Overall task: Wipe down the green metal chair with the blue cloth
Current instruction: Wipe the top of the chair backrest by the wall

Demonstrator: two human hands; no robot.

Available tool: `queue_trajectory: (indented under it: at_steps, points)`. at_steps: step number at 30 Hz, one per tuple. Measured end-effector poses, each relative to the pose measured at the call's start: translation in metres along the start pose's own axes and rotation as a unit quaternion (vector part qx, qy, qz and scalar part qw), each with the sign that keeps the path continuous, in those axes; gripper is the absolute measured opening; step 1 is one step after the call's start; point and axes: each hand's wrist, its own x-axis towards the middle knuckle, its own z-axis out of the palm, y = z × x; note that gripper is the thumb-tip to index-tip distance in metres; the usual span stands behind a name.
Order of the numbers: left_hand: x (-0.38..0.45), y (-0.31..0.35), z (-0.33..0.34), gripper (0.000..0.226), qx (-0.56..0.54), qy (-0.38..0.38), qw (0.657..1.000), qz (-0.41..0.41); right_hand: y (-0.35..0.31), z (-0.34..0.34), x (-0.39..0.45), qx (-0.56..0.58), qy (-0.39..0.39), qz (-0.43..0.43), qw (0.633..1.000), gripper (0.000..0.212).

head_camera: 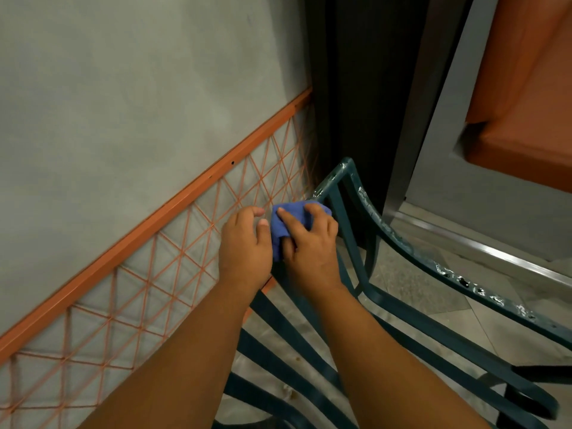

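- Right hand (309, 243) fingers curl round the blue cloth (283, 226), bunched against the green chair (387, 230) rail.
- Left hand (244, 246), loosely curled and holding nothing, sits just left; the rail runs far-right.

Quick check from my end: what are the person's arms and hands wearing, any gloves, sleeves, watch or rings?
Nothing worn that shows. The left hand and right hand are bare, without gloves. Both forearms are uncovered down to the bottom edge of the picture, with no sleeve cuff in view. No watch, bracelet or ring is visible on the wrists or on the fingers that show.
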Motion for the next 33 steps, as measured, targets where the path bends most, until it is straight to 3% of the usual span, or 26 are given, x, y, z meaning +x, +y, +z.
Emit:
queue_trajectory:
  at_steps: [9,15,21,27,33]
  points:
    - [0.020,0.002,0.028,0.027,-0.011,-0.013,1.000,0.012,0.002,-0.003,0.030,-0.014,0.018,0.074,0.997,0.038]
    - [0.019,0.003,0.027,0.026,-0.040,-0.029,0.998,-0.030,0.026,-0.009,0.011,0.024,-0.010,-0.035,0.999,0.038]
    - [0.020,0.005,0.028,0.029,-0.013,-0.065,0.997,-0.031,0.014,-0.005,0.051,0.002,0.020,0.115,0.993,0.042]
    - [0.023,0.003,0.031,0.029,0.020,-0.081,0.996,-0.025,0.028,-0.009,0.032,0.010,0.006,-0.006,1.000,0.036]
    - [0.022,0.001,0.032,0.019,0.052,-0.059,0.997,0.002,0.027,-0.009,0.066,-0.005,0.025,0.121,0.992,0.042]
